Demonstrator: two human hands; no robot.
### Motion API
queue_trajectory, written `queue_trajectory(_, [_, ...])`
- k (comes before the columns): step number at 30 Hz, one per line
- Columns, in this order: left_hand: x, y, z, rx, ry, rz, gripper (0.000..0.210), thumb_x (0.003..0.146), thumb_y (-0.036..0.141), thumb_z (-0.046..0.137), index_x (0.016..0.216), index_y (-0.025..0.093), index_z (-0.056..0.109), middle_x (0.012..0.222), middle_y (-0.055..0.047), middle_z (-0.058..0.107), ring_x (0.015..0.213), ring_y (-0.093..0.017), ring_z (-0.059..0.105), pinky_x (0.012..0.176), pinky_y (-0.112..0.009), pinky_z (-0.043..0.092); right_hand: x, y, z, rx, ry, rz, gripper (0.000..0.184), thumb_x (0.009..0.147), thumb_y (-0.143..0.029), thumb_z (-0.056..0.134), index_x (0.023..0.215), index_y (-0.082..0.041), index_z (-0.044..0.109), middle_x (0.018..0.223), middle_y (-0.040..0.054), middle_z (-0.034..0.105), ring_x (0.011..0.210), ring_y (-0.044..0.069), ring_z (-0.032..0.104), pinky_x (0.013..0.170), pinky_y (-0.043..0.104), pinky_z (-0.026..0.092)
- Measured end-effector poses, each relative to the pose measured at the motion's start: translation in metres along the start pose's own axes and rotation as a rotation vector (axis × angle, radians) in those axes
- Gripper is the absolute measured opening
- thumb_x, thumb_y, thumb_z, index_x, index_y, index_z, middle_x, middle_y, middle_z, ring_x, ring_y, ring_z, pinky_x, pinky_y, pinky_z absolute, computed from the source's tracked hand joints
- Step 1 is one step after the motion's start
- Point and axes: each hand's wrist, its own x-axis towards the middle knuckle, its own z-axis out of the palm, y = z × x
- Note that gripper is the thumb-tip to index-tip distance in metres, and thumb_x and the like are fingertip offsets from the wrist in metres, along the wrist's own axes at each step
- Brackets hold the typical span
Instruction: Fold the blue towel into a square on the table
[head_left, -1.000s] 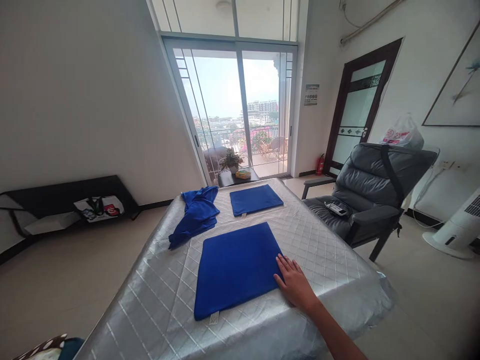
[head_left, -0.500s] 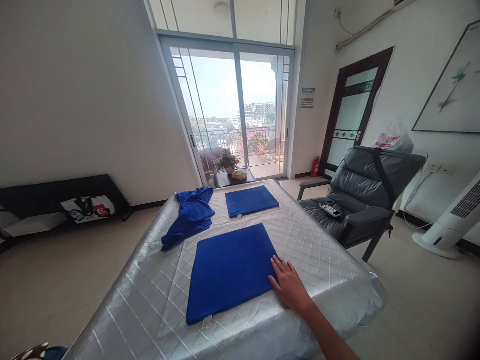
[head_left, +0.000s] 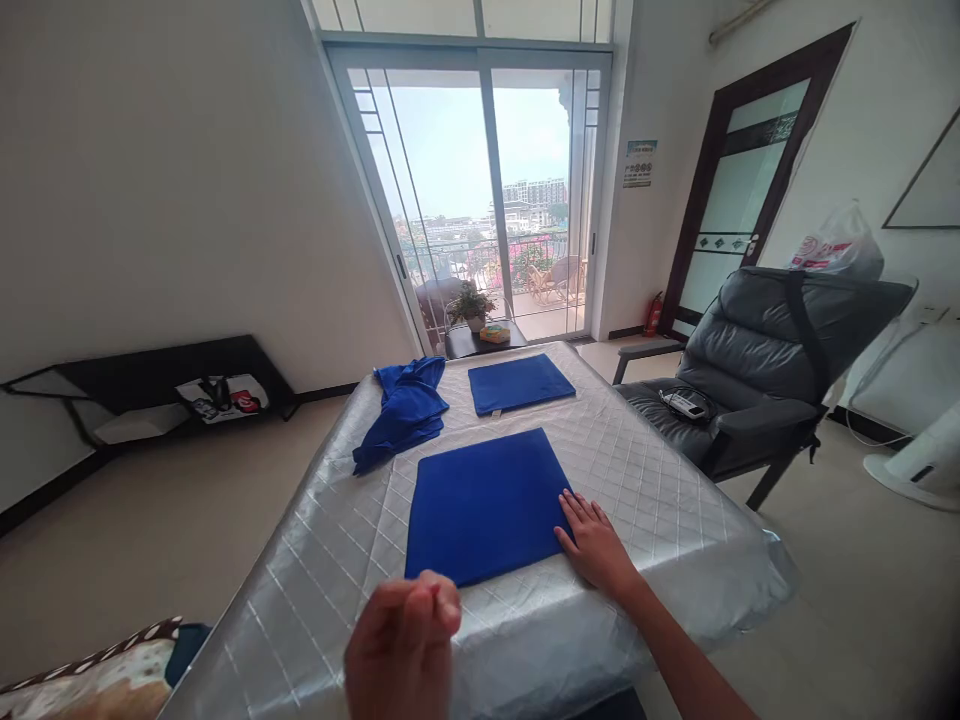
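A flat blue rectangular cloth point(head_left: 487, 510) lies spread on the silver quilted table cover point(head_left: 300, 600). My right hand point(head_left: 596, 545) rests flat at its right edge, fingers stretched out and fingertips touching the fabric. In front of the cloth's near left corner, my left hand point(head_left: 405, 640) is raised with its fingers curled against the thumb. It is slightly blurred, and anything between its fingertips is too small to make out. Farther back lies a second flat blue cloth point(head_left: 521, 383) with a small white tag. Beside it on the left, a crumpled blue cloth point(head_left: 405, 410) reaches the table's left side.
A grey reclining armchair point(head_left: 772, 350) stands close to the table's right side, with a device and cable on its seat. Behind the table is a small dark stand point(head_left: 476, 345) with a potted plant point(head_left: 471, 305). A patterned cushion-like item point(head_left: 112, 670) shows at lower left.
My left hand has come into view at the bottom, fingers curled. My right hand stays flat at the cloth's edge. The view has shifted, so the table sits farther right.
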Motion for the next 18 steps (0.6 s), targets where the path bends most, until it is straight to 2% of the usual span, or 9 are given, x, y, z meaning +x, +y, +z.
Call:
queue_trajectory(2, [0.013, -0.019, 0.022, -0.149, -0.02, -0.215, 0.017, 0.076, 0.03, 0.083, 0.084, 0.019, 0.072, 0.077, -0.001, 0.072, 0.068, -0.011, 0.065, 0.064, -0.021, 0.054, 0.001, 0.001, 0.002, -0.017, 0.003, 0.0, 0.068, 0.102, -0.053, 0.025, 0.158, -0.016, 0.025, 0.165, 0.0013, 0.021, 0.153, 0.02, 0.017, 0.125, 0.041, 0.01])
queue_trajectory(3, [0.018, -0.027, 0.032, -0.236, -0.026, -0.333, 0.014, 0.076, 0.027, 0.082, 0.082, 0.018, 0.074, 0.078, -0.002, 0.073, 0.068, -0.011, 0.067, 0.066, -0.02, 0.055, 0.002, 0.002, 0.003, -0.024, 0.005, 0.0, 0.068, 0.101, -0.053, 0.025, 0.158, -0.016, 0.025, 0.165, 0.0015, 0.021, 0.153, 0.02, 0.017, 0.125, 0.041, 0.01])
queue_trajectory(5, [0.025, -0.036, 0.047, -0.369, -0.048, -0.514, 0.009, 0.083, 0.023, 0.073, 0.087, 0.015, 0.076, 0.088, -0.007, 0.077, 0.076, -0.014, 0.071, 0.073, -0.023, 0.057, 0.002, 0.003, 0.004, -0.036, 0.006, -0.005, 0.068, 0.101, -0.052, 0.026, 0.158, -0.016, 0.025, 0.165, 0.0019, 0.021, 0.153, 0.02, 0.018, 0.125, 0.041, 0.01])
queue_trajectory(8, [0.027, -0.037, 0.054, -0.462, -0.142, -0.647, 0.027, 0.095, 0.025, 0.054, 0.099, 0.01, 0.076, 0.102, -0.013, 0.077, 0.087, -0.019, 0.074, 0.081, -0.029, 0.057, 0.003, 0.003, 0.004, -0.044, 0.003, -0.011, 0.068, 0.101, -0.052, 0.027, 0.158, -0.015, 0.026, 0.165, 0.0027, 0.021, 0.153, 0.02, 0.018, 0.125, 0.042, 0.011])
queue_trajectory(11, [0.027, -0.034, 0.05, -0.492, -0.219, -0.663, 0.039, 0.099, 0.031, 0.044, 0.106, 0.008, 0.075, 0.107, -0.015, 0.077, 0.097, -0.021, 0.073, 0.088, -0.032, 0.056, 0.002, 0.002, 0.004, -0.044, 0.007, -0.011, 0.068, 0.101, -0.052, 0.027, 0.158, -0.015, 0.027, 0.165, 0.0034, 0.022, 0.153, 0.021, 0.018, 0.125, 0.043, 0.012])
queue_trajectory(15, [0.027, -0.039, 0.047, -0.449, -0.313, -0.618, 0.046, 0.102, 0.036, 0.037, 0.111, 0.01, 0.075, 0.109, -0.015, 0.076, 0.102, -0.022, 0.072, 0.096, -0.036, 0.053, 0.002, 0.003, 0.005, -0.04, 0.017, -0.02, 0.067, 0.101, -0.051, 0.027, 0.158, -0.015, 0.027, 0.165, 0.0045, 0.022, 0.153, 0.021, 0.018, 0.125, 0.044, 0.013])
queue_trajectory(17, [0.026, -0.046, 0.046, -0.344, -0.404, -0.526, 0.053, 0.102, 0.043, 0.032, 0.118, 0.013, 0.073, 0.114, -0.015, 0.075, 0.105, -0.024, 0.071, 0.098, -0.041, 0.053, 0.003, 0.004, 0.006, -0.034, 0.023, -0.027, 0.066, 0.102, -0.051, 0.027, 0.158, -0.016, 0.027, 0.165, 0.005, 0.023, 0.153, 0.021, 0.019, 0.125, 0.044, 0.014])
queue_trajectory(18, [0.025, -0.049, 0.045, -0.244, -0.453, -0.43, 0.055, 0.103, 0.045, 0.029, 0.121, 0.014, 0.071, 0.118, -0.015, 0.074, 0.108, -0.026, 0.07, 0.098, -0.044, 0.053, 0.003, 0.004, 0.006, -0.032, 0.026, -0.028, 0.066, 0.102, -0.05, 0.027, 0.158, -0.016, 0.027, 0.164, 0.0052, 0.024, 0.153, 0.021, 0.019, 0.124, 0.045, 0.014])
